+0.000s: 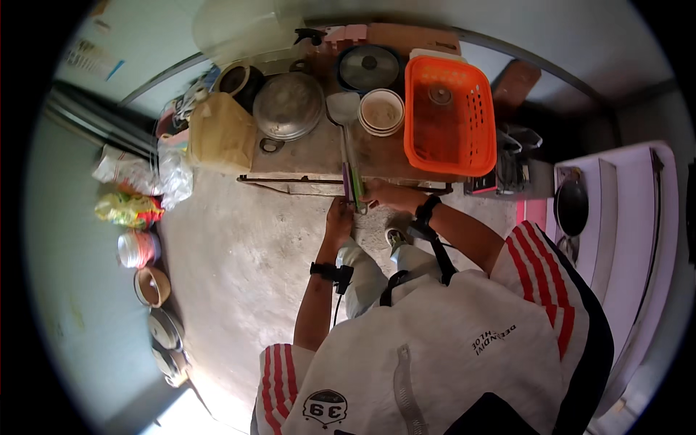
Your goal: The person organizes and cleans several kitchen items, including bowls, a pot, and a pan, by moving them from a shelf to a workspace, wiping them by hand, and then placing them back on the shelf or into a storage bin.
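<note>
Two long-handled cooking utensils lie side by side, their handles jutting past the table's front edge. One has a purple handle (346, 178), the other a green handle (356, 185). A broad metal spatula head (343, 106) shows at their far end; which handle it belongs to is hard to tell. My left hand (340, 218) closes around the lower end of the purple handle. From the right, my right hand (390, 196) has its fingers at the green handle, partly hidden. Stacked white bowls (381, 110) and a lidded metal pot (289, 106) flank the utensils.
An orange plastic basket (411, 125) stands on the table's right side (315, 155). Behind the bowls is a glass-lidded pan (368, 68). A yellowish plastic container (222, 133) sits at the left. Bags and pots line the left wall; pink shelving (631, 206) stands right.
</note>
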Tool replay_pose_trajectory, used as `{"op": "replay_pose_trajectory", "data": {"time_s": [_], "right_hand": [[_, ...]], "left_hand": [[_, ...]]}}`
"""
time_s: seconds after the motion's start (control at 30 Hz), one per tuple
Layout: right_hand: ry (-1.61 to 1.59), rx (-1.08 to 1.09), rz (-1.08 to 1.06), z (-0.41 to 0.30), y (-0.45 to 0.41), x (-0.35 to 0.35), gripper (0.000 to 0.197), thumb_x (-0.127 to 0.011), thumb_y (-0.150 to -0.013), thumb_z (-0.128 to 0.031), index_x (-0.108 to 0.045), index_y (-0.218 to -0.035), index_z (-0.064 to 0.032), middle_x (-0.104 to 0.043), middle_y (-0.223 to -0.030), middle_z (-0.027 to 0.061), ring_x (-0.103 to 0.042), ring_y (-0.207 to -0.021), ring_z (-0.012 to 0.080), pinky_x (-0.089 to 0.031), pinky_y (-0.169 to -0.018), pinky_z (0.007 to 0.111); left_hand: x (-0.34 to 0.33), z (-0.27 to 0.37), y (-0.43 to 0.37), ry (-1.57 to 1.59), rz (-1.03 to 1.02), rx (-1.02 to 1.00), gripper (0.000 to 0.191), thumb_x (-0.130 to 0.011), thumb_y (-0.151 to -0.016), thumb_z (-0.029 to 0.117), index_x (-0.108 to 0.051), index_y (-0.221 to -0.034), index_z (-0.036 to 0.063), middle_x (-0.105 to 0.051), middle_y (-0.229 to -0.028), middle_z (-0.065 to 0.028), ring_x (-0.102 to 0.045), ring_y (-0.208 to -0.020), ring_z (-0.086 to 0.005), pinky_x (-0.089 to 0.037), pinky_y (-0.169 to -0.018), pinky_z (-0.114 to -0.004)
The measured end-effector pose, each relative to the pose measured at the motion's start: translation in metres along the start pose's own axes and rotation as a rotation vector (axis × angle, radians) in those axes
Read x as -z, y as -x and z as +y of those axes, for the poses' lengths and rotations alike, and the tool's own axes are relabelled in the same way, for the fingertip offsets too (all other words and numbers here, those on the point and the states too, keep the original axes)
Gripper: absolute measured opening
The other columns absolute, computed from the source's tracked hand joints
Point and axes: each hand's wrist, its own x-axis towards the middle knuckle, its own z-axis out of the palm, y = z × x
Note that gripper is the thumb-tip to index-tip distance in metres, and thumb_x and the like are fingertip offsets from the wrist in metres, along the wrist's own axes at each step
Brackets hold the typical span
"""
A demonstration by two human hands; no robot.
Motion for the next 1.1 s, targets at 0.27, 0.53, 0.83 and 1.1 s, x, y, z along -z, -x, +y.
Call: {"op": "replay_pose_trajectory", "data": {"time_s": [0.27,0.53,0.83,1.1], "right_hand": [[0.079,-0.056,0.193,-0.006,-0.014,-0.026,0.033,-0.061,-0.083,-0.028,-0.061,-0.107,-0.0038,-0.062,-0.094,0.0032,-0.056,-0.087,0.0143,-0.047,-0.077,0.031],[0.072,-0.021,0.239,0.006,-0.049,-0.028,0.031,-0.061,-0.083,-0.018,-0.06,-0.111,-0.0039,-0.063,-0.097,0.0049,-0.058,-0.087,0.0149,-0.05,-0.073,0.032],[0.271,-0.077,0.277,-0.006,-0.042,0.001,0.031,-0.061,-0.082,-0.014,-0.057,-0.111,-0.0037,-0.061,-0.086,0.0026,-0.054,-0.075,0.0119,-0.046,-0.062,0.028],[0.037,0.087,0.367,0.04,-0.051,0.022,0.033,-0.06,-0.079,-0.001,-0.056,-0.112,-0.0016,-0.059,-0.078,0.0056,-0.051,-0.063,0.0118,-0.044,-0.054,0.029]], "left_hand": [[0.03,-0.015,-0.018,0.079,-0.189,0.063,0.023,-0.05,-0.091,0.011,-0.048,-0.11,-0.0002,-0.055,-0.071,-0.0042,-0.051,-0.063,-0.0104,-0.042,-0.056,-0.027],[0.046,-0.042,-0.035,0.173,-0.303,0.081,0.027,-0.05,-0.092,0.014,-0.045,-0.114,0.0003,-0.06,-0.079,-0.007,-0.056,-0.064,-0.0105,-0.045,-0.054,-0.025],[0.016,-0.049,-0.059,0.057,-0.315,0.126,0.028,-0.056,-0.088,0.016,-0.05,-0.11,-0.0003,-0.064,-0.078,-0.0103,-0.061,-0.066,-0.016,-0.049,-0.057,-0.029],[-0.003,-0.068,-0.08,-0.24,-0.293,-0.025,0.021,-0.065,-0.079,0.018,-0.062,-0.088,-0.0002,-0.064,-0.071,-0.0107,-0.062,-0.062,-0.0198,-0.047,-0.056,-0.033]]}}
